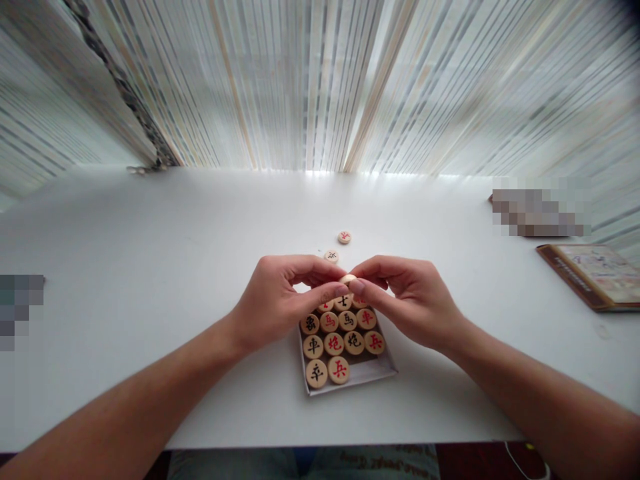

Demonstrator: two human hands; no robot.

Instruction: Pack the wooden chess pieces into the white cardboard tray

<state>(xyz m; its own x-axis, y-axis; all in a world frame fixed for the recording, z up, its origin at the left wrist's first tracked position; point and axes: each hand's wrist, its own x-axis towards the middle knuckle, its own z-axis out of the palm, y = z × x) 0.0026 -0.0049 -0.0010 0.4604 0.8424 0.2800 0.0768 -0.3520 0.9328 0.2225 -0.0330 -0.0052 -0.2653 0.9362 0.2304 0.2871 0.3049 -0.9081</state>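
My left hand (285, 297) and my right hand (410, 297) meet above the far part of a shallow box, pinching one round wooden piece (349, 280) between thumbs and fingers. The piece is tilted and its face cannot be read. Below, the box (350, 381) holds rows of round wooden pieces with red or black characters, partly hidden by my hands at the far end. Its near row has a black-marked piece (317, 373) and a red-marked piece (339, 370) at the left, with bare box floor to their right.
Beyond my hands, a red-marked piece (344, 237) and a black-marked piece (331, 256) lie on the white table (150, 267). A brown-edged book (595, 277) lies at the right, a blurred object behind it. Striped curtains (280, 80) hang along the far edge.
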